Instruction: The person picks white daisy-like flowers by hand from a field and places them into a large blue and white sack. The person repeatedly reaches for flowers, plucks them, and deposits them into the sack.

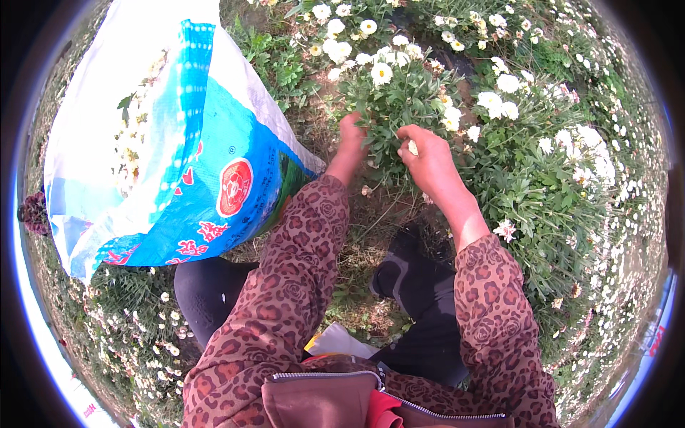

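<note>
Before me grows a leafy chrysanthemum plant point(393, 101) with white, yellow-centred blooms at its top. My right hand point(425, 155) is at its near right side, fingers curled around a white flower head point(412, 147). On the plant's left side is my left hand point(353, 139); its fingers go in among the leaves and are mostly hidden, so what they hold cannot be seen. A blue and white woven plastic sack point(235, 139) stands to the left, its mouth open. Picked white flower heads point(131, 144) lie inside it.
More flowering chrysanthemums point(535, 176) crowd the right side, and rows continue at the lower left point(144, 342). Dry soil and straw point(369, 262) lie between my legs. My dark shoe point(412, 251) is close to the plant's base. A white and yellow bag point(340, 341) is beneath me.
</note>
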The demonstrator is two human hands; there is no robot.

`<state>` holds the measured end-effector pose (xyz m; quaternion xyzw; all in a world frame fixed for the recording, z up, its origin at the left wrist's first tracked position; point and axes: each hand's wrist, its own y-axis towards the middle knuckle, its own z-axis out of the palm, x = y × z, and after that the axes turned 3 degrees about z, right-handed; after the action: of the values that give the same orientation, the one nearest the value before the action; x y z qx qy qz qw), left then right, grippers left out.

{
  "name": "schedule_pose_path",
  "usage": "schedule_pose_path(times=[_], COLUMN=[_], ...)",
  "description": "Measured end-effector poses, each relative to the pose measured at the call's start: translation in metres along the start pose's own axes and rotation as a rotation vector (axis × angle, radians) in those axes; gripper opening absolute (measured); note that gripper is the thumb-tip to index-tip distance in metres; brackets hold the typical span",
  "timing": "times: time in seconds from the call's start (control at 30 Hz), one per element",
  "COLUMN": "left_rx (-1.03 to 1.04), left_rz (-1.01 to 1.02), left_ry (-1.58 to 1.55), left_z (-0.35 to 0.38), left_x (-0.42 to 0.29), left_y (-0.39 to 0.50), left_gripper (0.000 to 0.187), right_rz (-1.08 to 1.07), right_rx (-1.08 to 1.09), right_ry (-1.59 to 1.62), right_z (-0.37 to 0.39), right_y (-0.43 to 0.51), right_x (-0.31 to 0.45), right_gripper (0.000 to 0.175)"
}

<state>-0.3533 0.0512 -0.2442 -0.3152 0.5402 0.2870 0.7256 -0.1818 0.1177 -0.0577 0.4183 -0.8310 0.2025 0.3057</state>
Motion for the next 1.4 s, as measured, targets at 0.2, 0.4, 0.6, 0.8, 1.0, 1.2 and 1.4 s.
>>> schedule_pose_path(times=[0.2,0.4,0.6,0.8,1.0,1.2,1.4], left_rx=[-0.128,-0.204,-0.282,-0.235,-0.363,0.013,0.34], left_rz=[-0.045,-0.029,-0.146,0.065,0.082,-0.437,-0.479], left_ry=[0.171,-0.013,-0.218,-0.641,-0.302,0.001,0.096], left_z=[-0.027,-0.031,-0.018,-0.029,-0.007,0.012,0.022], left_x=[-0.046,-0.046,-0.056,-0.117,-0.159,-0.157,-0.146], left_y=[-0.032,-0.053,-0.052,-0.045,0.024,0.06,0.054], left_gripper=[0.016,0.008,0.012,0.018,0.029,0.027,0.024], right_rz=[-0.025,-0.004,0.091,0.18,0.286,0.313,0.417], right_rx=[-0.033,-0.03,-0.021,-0.069,-0.083,-0.158,-0.223], right_ry=[0.054,0.094,0.095,0.464,0.971,1.056,1.127], right_z=[-0.001,0.0,-0.006,-0.01,-0.013,-0.014,-0.015], right_y=[-0.001,-0.003,-0.008,0.003,0.015,0.027,0.035], right_x=[0.0,0.004,0.005,0.025,0.052,0.047,0.033], right_gripper=[0.03,0.03,0.032,0.031,0.043,0.053,0.072])
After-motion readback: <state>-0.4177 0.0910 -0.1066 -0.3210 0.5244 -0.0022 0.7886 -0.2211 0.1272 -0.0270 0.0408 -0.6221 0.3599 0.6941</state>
